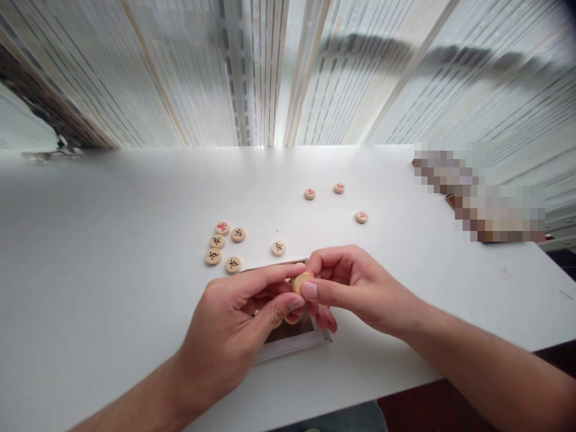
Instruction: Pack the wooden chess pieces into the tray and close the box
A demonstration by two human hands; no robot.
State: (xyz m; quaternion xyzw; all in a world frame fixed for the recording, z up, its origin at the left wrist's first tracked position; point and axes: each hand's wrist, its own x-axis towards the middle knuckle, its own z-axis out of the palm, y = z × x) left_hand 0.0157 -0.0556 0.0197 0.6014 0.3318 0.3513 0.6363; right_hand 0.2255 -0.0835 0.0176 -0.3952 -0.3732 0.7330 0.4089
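A round wooden xiangqi piece (300, 281) is pinched between my two hands, with its plain face toward me. My right hand (351, 282) presses its thumb on that face, the other fingers curled behind. From the left, the thumb and index finger of my left hand (245, 318) close on its edge. Below both hands lies a shallow open box (294, 346) with a pale rim and dark inside. A few more pieces show partly in it, mostly hidden by my left hand. Just behind the box, a black-marked piece (278, 248) lies on the white table (135, 288).
Left of the box sits a cluster of several pieces, including a red-marked piece (222, 228) and a black-marked piece (233, 264). Three red-marked pieces, one a nearby disc (361, 217), lie farther back. Blurred-out objects (490, 210) rest at the right edge; blinds (270, 72) hang behind.
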